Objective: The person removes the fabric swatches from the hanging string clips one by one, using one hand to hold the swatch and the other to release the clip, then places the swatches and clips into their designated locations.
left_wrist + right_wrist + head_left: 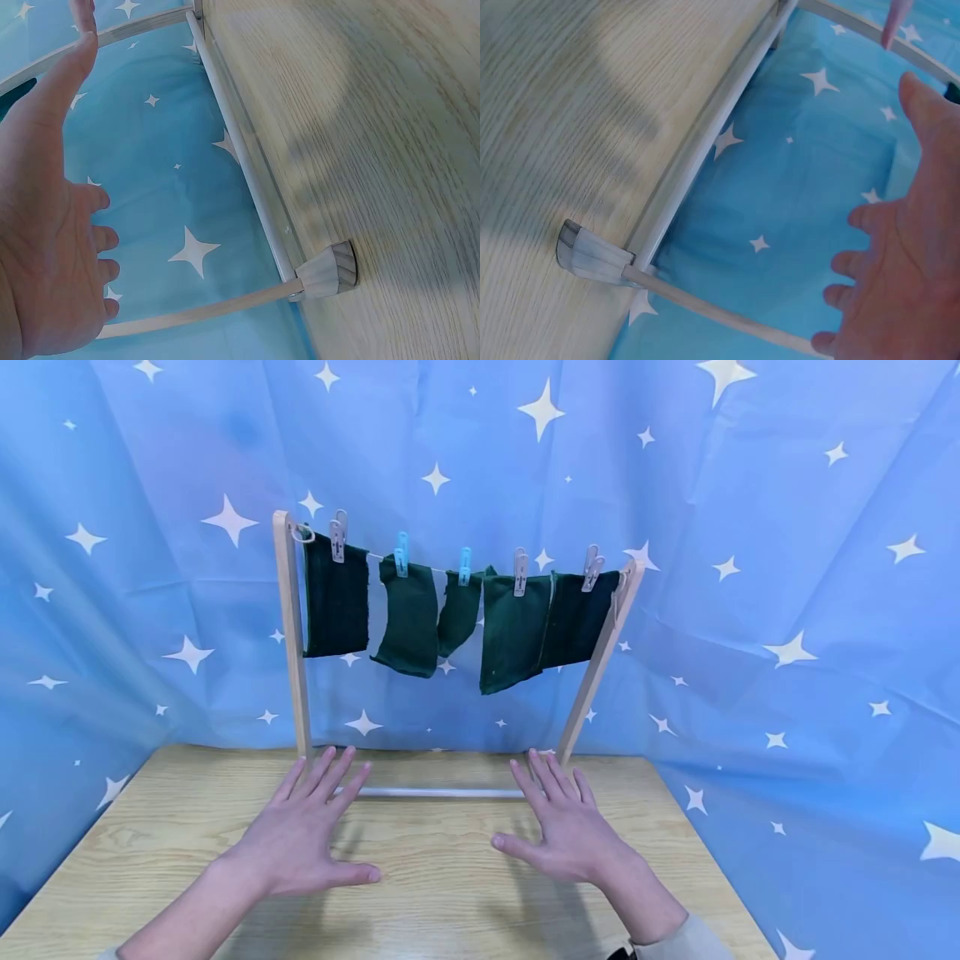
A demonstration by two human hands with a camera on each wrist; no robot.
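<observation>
My left hand [300, 839] hovers palm down with fingers spread, before the foot of a drying rack's left wooden post [291, 635]. Opposite it, my right hand [570, 839] is likewise spread, near the right post [600, 668]. Both hold nothing. Several dark green cloths [513, 631] hang from a thin string between the posts. Grey clothespins [338, 539] and light blue clothespins [402, 556] grip them along the top. A pale bar [442, 792] joins the posts low down. In the left wrist view, a clear-wrapped foot [328, 271] stands at one end of it.
The rack stands on a light wood-grain table [420, 860]. A blue curtain [750, 635] with white stars hangs behind the table and along both sides. Shadows of the hands fall on the tabletop.
</observation>
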